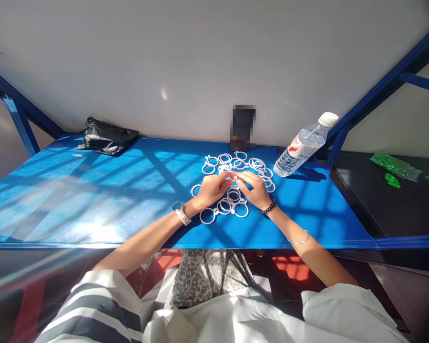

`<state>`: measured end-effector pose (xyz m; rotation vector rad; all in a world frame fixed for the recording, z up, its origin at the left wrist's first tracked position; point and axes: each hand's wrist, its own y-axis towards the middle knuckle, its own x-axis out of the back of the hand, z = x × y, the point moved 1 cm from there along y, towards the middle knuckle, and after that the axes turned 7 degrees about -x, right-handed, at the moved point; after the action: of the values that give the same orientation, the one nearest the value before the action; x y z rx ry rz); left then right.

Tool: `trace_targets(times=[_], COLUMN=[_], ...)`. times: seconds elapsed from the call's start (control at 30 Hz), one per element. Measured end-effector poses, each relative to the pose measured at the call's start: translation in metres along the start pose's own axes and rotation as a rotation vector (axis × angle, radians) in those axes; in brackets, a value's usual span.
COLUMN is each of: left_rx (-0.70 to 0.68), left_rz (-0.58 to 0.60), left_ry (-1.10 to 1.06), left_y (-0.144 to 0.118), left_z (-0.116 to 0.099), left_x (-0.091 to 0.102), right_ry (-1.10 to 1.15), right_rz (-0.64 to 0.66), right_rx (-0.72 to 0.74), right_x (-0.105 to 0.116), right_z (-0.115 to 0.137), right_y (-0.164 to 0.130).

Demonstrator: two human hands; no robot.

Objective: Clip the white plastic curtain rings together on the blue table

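1 blue table (pixel 153 200) stretches before us, with a black bag (pixel 107 137) at its far left and a water bottle (pixel 302 147) on its right. Our left hand (pixel 212 188) and right hand (pixel 256 190) meet above the scattered white rings (pixel 225 168) (some overlap) near the middle, both pinching 1 small white piece (pixel 235 177), mostly hidden.

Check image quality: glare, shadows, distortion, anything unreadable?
Head view: sun glare washes out the near left of the blue table, barred shadows cross it; head view: streaky flare lower left; head view: the bottle leans outward, likely wide-angle distortion; head view: white rings read clearly, the dark upright object behind them is pixelated, the white piece between the fingers is too small to identify.
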<state>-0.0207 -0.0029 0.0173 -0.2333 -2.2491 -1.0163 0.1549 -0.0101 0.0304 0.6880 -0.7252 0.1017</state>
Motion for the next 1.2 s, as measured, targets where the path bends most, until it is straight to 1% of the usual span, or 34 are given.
trace_targets(times=[0.17, 0.33, 0.5, 0.67, 0.77, 0.97, 1.2], left_rx=[0.004, -0.002, -0.011, 0.025, 0.021, -0.007, -0.026], left_rz=[0.040, 0.053, 0.017, -0.013, -0.019, 0.033, 0.088], left_ry=[-0.004, 0.022, 0.036, 0.046, 0.046, 0.032, 0.020], left_y=[-0.0001, -0.0003, 0.0001, 0.0011, 0.0015, 0.0020, 0.0005], left_z=[-0.0004, -0.0011, -0.0013, -0.0003, -0.0012, -0.0065, -0.0071], left_x=[-0.0007, -0.0006, 0.0000, -0.0004, 0.0000, 0.0022, 0.0019], right_ry=[0.003, 0.014, 0.032, 0.050, 0.067, 0.058, 0.072], right_rz=[-0.001, -0.021, -0.058, -0.087, -0.107, -0.119, -0.131], right_rx=[-0.014, -0.032, -0.050, -0.077, -0.070, -0.074, -0.051], right_x=[-0.0015, -0.0012, 0.0013, 0.0017, 0.0019, 0.0028, 0.0028], right_z=[-0.0017, -0.0018, 0.0011, 0.0035, 0.0042, 0.0026, 0.0026], right_y=[0.0000, 0.0004, 0.0013, 0.0016, 0.0015, 0.0007, 0.0004])
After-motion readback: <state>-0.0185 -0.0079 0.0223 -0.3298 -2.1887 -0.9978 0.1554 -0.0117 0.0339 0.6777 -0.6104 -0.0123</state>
